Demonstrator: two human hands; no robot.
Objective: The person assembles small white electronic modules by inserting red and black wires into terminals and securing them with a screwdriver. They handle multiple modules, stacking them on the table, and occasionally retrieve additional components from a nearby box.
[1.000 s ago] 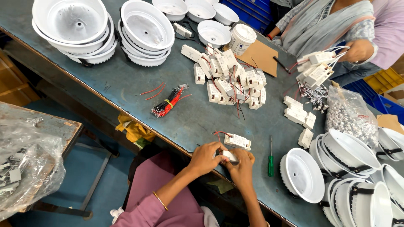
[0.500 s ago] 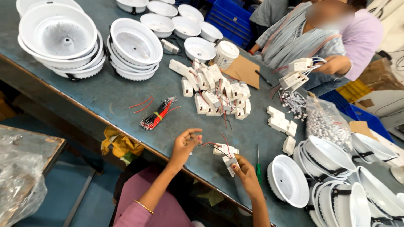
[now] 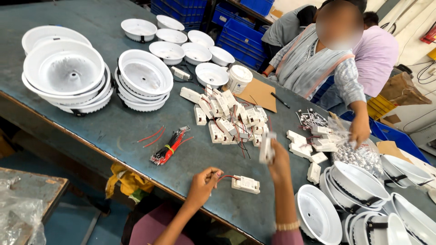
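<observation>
My left hand (image 3: 203, 185) pinches the red wire of a small white driver box (image 3: 245, 184) that lies on the blue-grey table (image 3: 113, 131) near its front edge. My right hand (image 3: 278, 164) is raised above the table and grips another white driver box (image 3: 267, 148), held upright. Just beyond it lies a heap of the same white boxes (image 3: 229, 120) with red and black wires. A bundle of red and black wires (image 3: 168, 149) tied with a band rests left of my left hand.
Stacks of white round lamp housings stand at far left (image 3: 63, 75), centre left (image 3: 144, 80) and right (image 3: 359, 186). A person in grey (image 3: 318, 68) across the table reaches into a clear bag of small parts (image 3: 359, 156). Blue crates (image 3: 245, 36) sit behind.
My right hand has lifted off the table with a white box and moved toward the heap. My left hand stays on the wire of the box that remains lying down.
</observation>
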